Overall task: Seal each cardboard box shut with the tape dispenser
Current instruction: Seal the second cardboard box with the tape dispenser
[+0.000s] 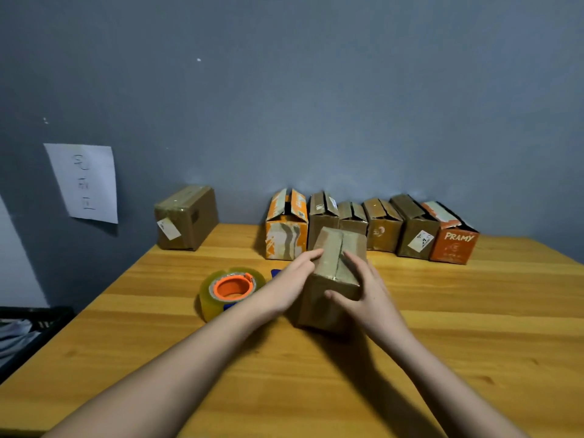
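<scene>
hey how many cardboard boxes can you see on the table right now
8. One box held between the left hand and right hand; one taped box far left; six in a row along the wall. Others may sit out of view.

The tape dispenser [232, 290] hides partly behind the left forearm (blue handle barely showing).

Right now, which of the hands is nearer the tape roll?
Left. The left hand grips the box on the side facing the tape dispenser; the right hand holds the box's far side.
</scene>
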